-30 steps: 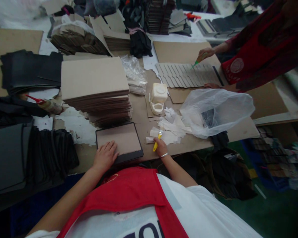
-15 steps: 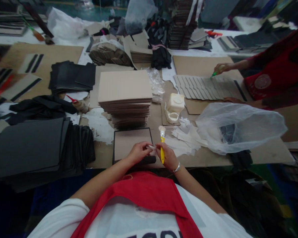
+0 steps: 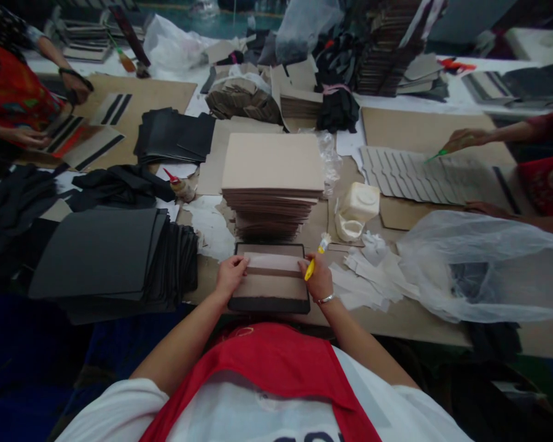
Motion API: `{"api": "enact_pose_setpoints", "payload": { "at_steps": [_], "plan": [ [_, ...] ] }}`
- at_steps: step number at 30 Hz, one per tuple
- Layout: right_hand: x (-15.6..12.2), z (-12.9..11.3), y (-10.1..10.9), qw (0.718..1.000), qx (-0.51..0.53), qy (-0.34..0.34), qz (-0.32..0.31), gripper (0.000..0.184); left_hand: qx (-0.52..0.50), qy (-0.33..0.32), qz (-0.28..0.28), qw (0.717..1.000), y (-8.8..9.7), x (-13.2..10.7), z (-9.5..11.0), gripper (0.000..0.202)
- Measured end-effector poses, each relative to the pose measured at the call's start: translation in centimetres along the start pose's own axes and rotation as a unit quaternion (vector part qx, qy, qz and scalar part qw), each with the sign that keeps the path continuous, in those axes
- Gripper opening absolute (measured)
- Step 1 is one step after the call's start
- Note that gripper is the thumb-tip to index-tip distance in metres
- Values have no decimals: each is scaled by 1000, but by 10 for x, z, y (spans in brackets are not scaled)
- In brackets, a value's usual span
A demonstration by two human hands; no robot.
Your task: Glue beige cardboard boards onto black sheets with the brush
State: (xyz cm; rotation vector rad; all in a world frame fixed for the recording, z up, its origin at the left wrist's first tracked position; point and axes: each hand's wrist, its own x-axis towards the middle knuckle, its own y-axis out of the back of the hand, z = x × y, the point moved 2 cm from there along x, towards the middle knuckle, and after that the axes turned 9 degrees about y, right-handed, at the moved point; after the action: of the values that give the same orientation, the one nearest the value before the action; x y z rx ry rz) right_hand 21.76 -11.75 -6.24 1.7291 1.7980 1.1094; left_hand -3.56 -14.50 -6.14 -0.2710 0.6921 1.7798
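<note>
A pale strip of paper (image 3: pixel 274 263) is stretched between my two hands, above a brown board with black edges (image 3: pixel 270 286). My left hand (image 3: pixel 231 277) pinches the strip's left end. At its other end, my right hand (image 3: pixel 319 277) grips the strip with the fingertips and also keeps a yellow-handled brush (image 3: pixel 310 269) tucked in the fingers, bristles pointing up and away. Just beyond the board rises a tall stack of brown boards (image 3: pixel 273 162). Whether the strip touches the board, I cannot tell.
Black sheets (image 3: pixel 96 252) are piled at left, near a red-tipped glue bottle (image 3: pixel 179 186). To the right are a cream plastic jug (image 3: pixel 359 205), torn white paper strips (image 3: pixel 373 276) and a clear plastic bag (image 3: pixel 483 264). Co-workers' hands work at far left and far right.
My hands have moved apart, and the strip between them is now spread out flat. The brush has tilted to the right. My view has turned left, bringing a co-worker into sight there.
</note>
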Motion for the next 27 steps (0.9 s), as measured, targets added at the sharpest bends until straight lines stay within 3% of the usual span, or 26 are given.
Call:
{"api": "enact_pose_setpoints", "payload": {
  "at_steps": [3, 6, 19, 23, 27],
  "plan": [
    [19, 5, -16, 1000, -17, -16, 2, 31, 129, -65, 67, 987, 7, 17, 2, 28],
    [28, 8, -30, 998, -21, -47, -20, 33, 198, -58, 104, 973, 9, 29, 2, 28],
    [32, 7, -42, 997, -55, -46, -10, 37, 226, -38, 125, 965, 4, 40, 5, 28],
    [25, -3, -14, 998, -49, -43, -10, 41, 239, -169, 110, 950, 10, 23, 7, 25],
    [16, -17, 37, 998, 21, -49, 26, 48, 228, -268, 6, 936, 17, -6, 0, 21]
  ]
}}
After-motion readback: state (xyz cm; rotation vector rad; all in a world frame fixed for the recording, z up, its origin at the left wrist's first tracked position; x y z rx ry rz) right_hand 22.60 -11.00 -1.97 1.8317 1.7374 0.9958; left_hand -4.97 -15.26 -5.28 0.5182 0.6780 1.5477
